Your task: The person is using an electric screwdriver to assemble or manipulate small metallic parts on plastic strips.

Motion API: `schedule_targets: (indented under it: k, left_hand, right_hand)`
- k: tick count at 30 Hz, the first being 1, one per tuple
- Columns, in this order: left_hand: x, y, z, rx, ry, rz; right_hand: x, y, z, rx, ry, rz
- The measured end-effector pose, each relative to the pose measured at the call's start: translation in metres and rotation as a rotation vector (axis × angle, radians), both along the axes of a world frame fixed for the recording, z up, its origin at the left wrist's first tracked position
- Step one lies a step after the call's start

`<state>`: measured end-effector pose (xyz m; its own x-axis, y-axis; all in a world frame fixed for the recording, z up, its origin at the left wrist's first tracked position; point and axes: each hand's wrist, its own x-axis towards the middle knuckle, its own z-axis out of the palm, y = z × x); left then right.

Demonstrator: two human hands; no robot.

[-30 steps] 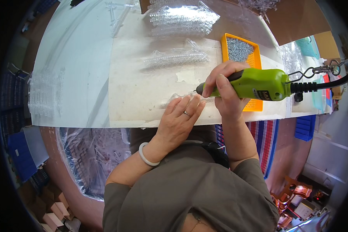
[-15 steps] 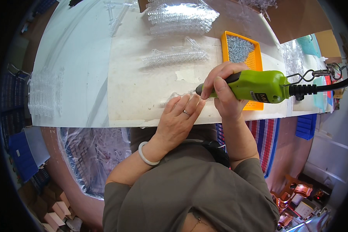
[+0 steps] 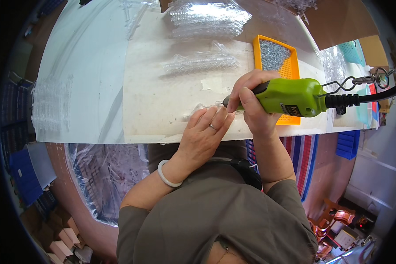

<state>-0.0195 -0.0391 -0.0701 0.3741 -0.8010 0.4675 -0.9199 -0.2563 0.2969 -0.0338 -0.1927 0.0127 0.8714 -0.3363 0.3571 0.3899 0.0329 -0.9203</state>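
The right hand (image 3: 256,108) curls tight around the green power tool (image 3: 292,97), and the left hand (image 3: 202,135), fingers nearly straight, rests on the clear plastic piece (image 3: 199,107) on the table (image 3: 156,112), so if the tip (image 3: 225,101) slips, it could poke a finger or scratch the plastic.

the strips (image 3: 198,67) lie behind the workpiece (image 3: 199,106), left of the tray (image 3: 288,68)
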Motion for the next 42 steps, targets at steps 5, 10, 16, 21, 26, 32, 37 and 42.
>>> schedule_targets:
  k: [5,10,16,21,26,32,37,42]
  left_hand:
    - [0.0,-0.001,-0.001,-0.026,-0.014,0.006]
    - [-0.001,0.001,-0.001,0.003,0.013,-0.011]
    - [0.0,0.0,0.0,-0.017,0.024,-0.011]
    - [0.001,0.001,-0.001,-0.022,0.027,-0.011]
    - [-0.002,0.001,-0.006,-0.018,0.008,0.002]
    - [-0.004,-0.007,-0.002,-0.063,0.071,-0.022]
    - [-0.003,-0.005,0.008,-0.009,0.027,0.002]
    - [-0.004,-0.005,0.009,0.005,0.005,-0.016]
  right_hand:
    - [0.003,-0.001,-0.002,0.013,0.0,0.012]
    - [0.004,0.001,0.0,-0.014,0.016,0.019]
    - [0.009,0.006,-0.002,0.033,0.057,-0.032]
    - [0.009,0.005,-0.004,0.01,0.074,-0.012]
    - [0.008,0.01,-0.001,0.078,0.056,-0.023]
    - [0.011,0.003,-0.016,-0.156,0.014,-0.068]
    - [-0.02,-0.027,0.015,-0.06,-0.017,-0.266]
    - [-0.064,-0.077,0.018,0.01,-0.142,-0.584]
